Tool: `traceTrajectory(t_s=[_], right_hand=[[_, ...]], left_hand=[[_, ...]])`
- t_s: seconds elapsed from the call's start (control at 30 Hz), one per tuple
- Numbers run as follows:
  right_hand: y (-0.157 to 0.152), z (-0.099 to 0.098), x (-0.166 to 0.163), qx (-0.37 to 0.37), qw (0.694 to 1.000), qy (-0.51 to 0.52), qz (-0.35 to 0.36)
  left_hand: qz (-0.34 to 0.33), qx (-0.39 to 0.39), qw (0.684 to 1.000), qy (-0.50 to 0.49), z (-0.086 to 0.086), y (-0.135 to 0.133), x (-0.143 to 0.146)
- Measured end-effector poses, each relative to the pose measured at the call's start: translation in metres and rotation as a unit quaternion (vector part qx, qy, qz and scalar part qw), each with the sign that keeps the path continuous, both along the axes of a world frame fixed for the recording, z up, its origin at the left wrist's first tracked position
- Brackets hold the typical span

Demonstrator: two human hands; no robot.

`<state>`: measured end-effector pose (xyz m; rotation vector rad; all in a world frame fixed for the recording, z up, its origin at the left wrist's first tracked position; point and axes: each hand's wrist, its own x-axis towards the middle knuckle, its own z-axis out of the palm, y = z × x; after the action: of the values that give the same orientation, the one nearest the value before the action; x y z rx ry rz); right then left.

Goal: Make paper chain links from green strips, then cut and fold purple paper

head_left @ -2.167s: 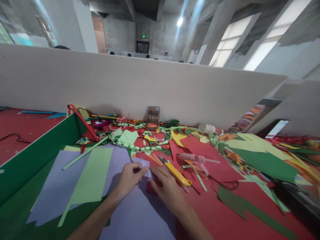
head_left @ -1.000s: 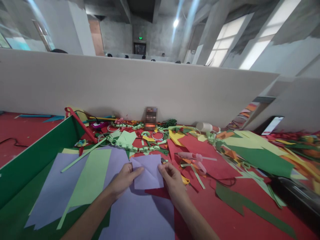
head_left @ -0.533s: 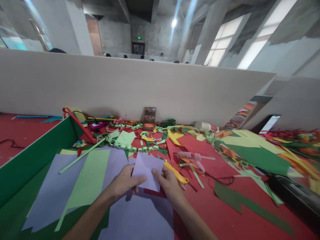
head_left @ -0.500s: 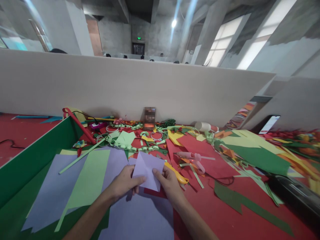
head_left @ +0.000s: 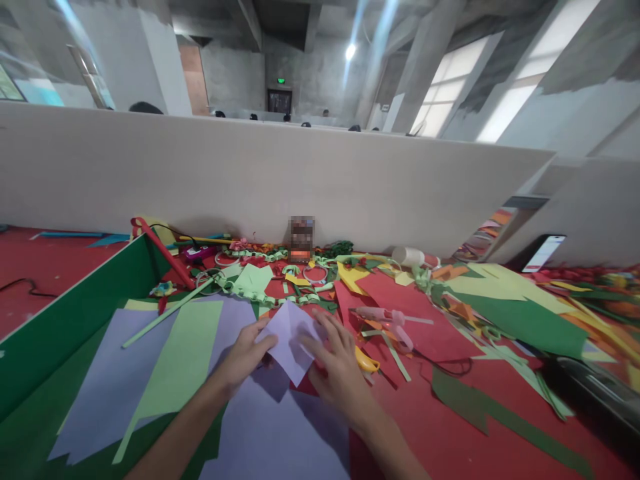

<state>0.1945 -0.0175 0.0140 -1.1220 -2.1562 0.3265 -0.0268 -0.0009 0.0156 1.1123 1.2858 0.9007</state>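
Yel. cutter (head_left: 367, 361) part-hidden bhd R hand (head_left: 337, 363), blk device (head_left: 597, 400) cropped.

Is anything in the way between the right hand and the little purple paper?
No, nothing I can see. The right hand is right at the folded purple paper, its fingers spread over the right side. The left hand holds the left side. The yellow utility knife lies to the right of the right hand, not between.

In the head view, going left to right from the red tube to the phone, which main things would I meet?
Red tube, left hand, small purple paper, right hand, pink glue gun, phone.
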Motion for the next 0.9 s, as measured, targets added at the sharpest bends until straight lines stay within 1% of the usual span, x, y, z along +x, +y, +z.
traceTrajectory(t_s=[0.03, 0.1, 0.13, 0.2, 0.23, 0.27, 0.3, 0.37, 0.4, 0.43, 0.47, 0.53, 0.6, 0.63, 0.67, 0.73, 0.9], right_hand=[[-0.001, 0.002, 0.000, 0.003, 0.999, -0.033, 0.016], [-0.005, 0.006, 0.001, -0.029, 0.997, -0.056, 0.046], [-0.008, 0.007, 0.002, -0.057, 0.995, -0.058, 0.062], [-0.016, 0.007, 0.004, -0.108, 0.988, -0.059, 0.091], [-0.021, 0.006, 0.006, -0.126, 0.985, -0.060, 0.102], [-0.026, 0.006, 0.007, -0.139, 0.983, -0.061, 0.108], [-0.030, 0.007, 0.008, -0.148, 0.981, -0.063, 0.110], [-0.034, 0.009, 0.007, -0.164, 0.980, -0.071, 0.089], [-0.033, 0.010, 0.005, -0.172, 0.979, -0.080, 0.068], [-0.031, 0.012, 0.003, -0.180, 0.979, -0.090, 0.043], [-0.028, 0.013, -0.001, -0.188, 0.977, -0.099, 0.019], [-0.019, 0.013, -0.008, -0.197, 0.974, -0.109, -0.017], [-0.010, 0.009, -0.014, -0.198, 0.974, -0.109, -0.032], [-0.006, 0.007, -0.015, -0.197, 0.974, -0.110, -0.037], [-0.003, 0.004, -0.017, -0.195, 0.974, -0.111, -0.043], [0.001, 0.000, -0.018, -0.190, 0.973, -0.114, -0.060], [0.001, -0.004, -0.020, -0.175, 0.973, -0.124, -0.091]], left_hand=[[-0.008, 0.001, 1.000, 0.018, 0.000, 0.000, -0.002], [-0.029, 0.009, 0.998, 0.054, 0.004, -0.003, -0.009], [-0.034, 0.026, 0.996, 0.076, 0.007, -0.007, -0.013], [-0.032, 0.086, 0.987, 0.132, 0.012, -0.023, -0.020], [-0.030, 0.165, 0.967, 0.194, 0.014, -0.033, -0.023], [-0.065, 0.229, 0.940, 0.246, 0.014, -0.043, -0.024], [-0.116, 0.261, 0.916, 0.281, 0.012, -0.054, -0.024], [-0.167, 0.302, 0.877, 0.334, 0.003, -0.073, -0.020], [-0.155, 0.328, 0.855, 0.371, -0.003, -0.079, -0.016], [-0.121, 0.360, 0.830, 0.408, -0.009, -0.083, -0.011], [-0.084, 0.396, 0.799, 0.445, -0.014, -0.085, -0.006], [-0.023, 0.480, 0.720, 0.501, -0.022, -0.085, 0.005], [-0.006, 0.545, 0.647, 0.533, -0.027, -0.081, 0.015], [-0.010, 0.563, 0.622, 0.544, -0.028, -0.079, 0.019], [-0.018, 0.572, 0.606, 0.552, -0.030, -0.078, 0.022], [-0.029, 0.572, 0.596, 0.563, -0.033, -0.076, 0.025], [-0.018, 0.559, 0.600, 0.573, -0.040, -0.076, 0.027]])
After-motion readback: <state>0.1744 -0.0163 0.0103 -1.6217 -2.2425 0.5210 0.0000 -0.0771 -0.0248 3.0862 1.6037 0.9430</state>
